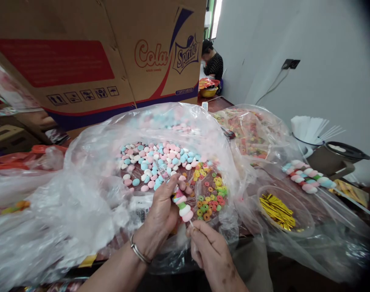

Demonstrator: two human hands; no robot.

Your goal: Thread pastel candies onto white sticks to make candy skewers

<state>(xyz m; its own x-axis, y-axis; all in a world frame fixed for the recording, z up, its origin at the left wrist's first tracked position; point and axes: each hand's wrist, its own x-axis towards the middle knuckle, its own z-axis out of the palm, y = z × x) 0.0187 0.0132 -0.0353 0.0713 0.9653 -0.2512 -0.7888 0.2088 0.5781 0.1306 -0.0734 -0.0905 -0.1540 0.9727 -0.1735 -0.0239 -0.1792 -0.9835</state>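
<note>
My left hand (162,211) pinches the candies at the upper end of a skewer (183,207) threaded with pink, white and green marshmallow pieces. My right hand (211,251) grips the thin white stick at its lower end. Both hands are over an open clear plastic bag (90,190) that holds a heap of pink, blue and white marshmallows (154,160) and a cluster of coloured ring candies (211,192). A metal bangle sits on my left wrist.
A finished marshmallow skewer (306,178) lies at the right. A clear bowl of gold twist ties (278,211) stands near it, with white sticks in a cup (309,129) behind. A large cardboard box (90,61) stands at the back. Another person (212,61) sits far behind.
</note>
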